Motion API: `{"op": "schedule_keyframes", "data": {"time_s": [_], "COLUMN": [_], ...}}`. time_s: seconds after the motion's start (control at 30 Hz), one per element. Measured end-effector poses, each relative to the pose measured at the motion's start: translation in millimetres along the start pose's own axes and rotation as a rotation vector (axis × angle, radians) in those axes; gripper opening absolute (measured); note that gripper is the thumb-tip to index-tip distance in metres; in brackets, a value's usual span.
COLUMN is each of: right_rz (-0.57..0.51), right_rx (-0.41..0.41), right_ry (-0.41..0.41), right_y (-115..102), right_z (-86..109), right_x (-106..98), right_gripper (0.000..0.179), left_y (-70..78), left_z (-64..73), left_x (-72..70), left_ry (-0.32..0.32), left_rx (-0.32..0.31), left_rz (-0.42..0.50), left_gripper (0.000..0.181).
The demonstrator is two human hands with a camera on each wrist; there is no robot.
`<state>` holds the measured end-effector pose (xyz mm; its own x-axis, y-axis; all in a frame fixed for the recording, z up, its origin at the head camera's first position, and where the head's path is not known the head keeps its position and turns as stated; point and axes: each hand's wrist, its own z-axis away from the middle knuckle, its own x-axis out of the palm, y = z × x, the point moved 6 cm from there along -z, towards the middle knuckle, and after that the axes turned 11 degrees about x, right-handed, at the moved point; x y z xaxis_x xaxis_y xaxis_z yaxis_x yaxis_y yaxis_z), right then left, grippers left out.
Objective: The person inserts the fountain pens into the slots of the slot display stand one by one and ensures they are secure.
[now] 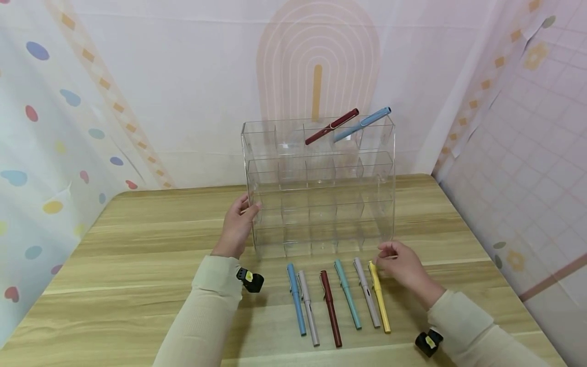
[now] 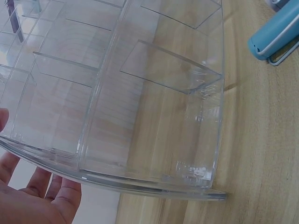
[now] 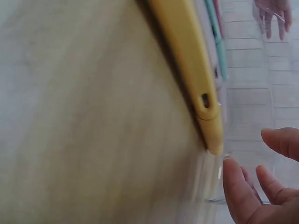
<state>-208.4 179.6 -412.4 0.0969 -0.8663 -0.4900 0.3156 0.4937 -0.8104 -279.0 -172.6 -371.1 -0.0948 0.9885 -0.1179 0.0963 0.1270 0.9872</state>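
Nearest the table's [image 1: 137,285] front edge, 6 pens lie in a row, long axes running front to back. The yellow pen [image 1: 379,297] is the rightmost; its far tip points at the clear organizer [image 1: 321,204] and leans slightly left. The right hand [image 1: 401,267] hovers at that far tip with fingers loosely curled, grasping nothing; its fingertips [image 3: 233,177] sit just beside the tip. Farther back, the left hand [image 1: 237,227] rests released against the organizer's left wall. 2 pens lean tilted in the top row.
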Motion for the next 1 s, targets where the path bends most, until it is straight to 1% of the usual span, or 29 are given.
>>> {"op": "schedule_keyframes", "data": {"time_s": [0.17, 0.27, 0.37, 0.5, 0.67, 0.9, 1.0], "right_rz": [0.104, 0.124, 0.161, 0.187, 0.188, 0.179, 0.196], "right_rx": [-0.006, 0.01, 0.014, 0.02, 0.029, 0.013, 0.001], "right_ry": [-0.005, -0.027, -0.026, -0.037, -0.063, -0.094, -0.105], "right_y": [4.5, 6.9, 6.3, 5.4, 3.7, 4.6, 5.4], "right_z": [-0.9, -1.3, -1.4, -2.0, -1.2, -3.2, -5.5], "right_x": [3.9, 6.7, 8.5, 11.8, 16.2, 18.6, 19.4], "right_gripper": [0.043, 0.046, 0.048, 0.049, 0.05, 0.05, 0.05], "left_y": [0.6, 1.0, 1.4, 1.3, 1.3, 0.5, 0.1], "left_z": [0.6, 0.9, 1.2, 1.1, 0.5, -0.1, -0.2], "left_x": [0.1, 0.5, 0.6, 0.5, 0.3, 0.0, -0.1], "left_ry": [-0.001, -0.001, -0.002, -0.004, -0.006, -0.006, -0.009], "left_rx": [-0.003, -0.006, -0.008, -0.005, 0.003, 0.003, 0.001], "left_rz": [0.003, 0.006, 0.005, 0.001, -0.004, 0.001, -0.003], "left_gripper": [0.052, 0.052, 0.052, 0.052, 0.052, 0.052, 0.052]}}
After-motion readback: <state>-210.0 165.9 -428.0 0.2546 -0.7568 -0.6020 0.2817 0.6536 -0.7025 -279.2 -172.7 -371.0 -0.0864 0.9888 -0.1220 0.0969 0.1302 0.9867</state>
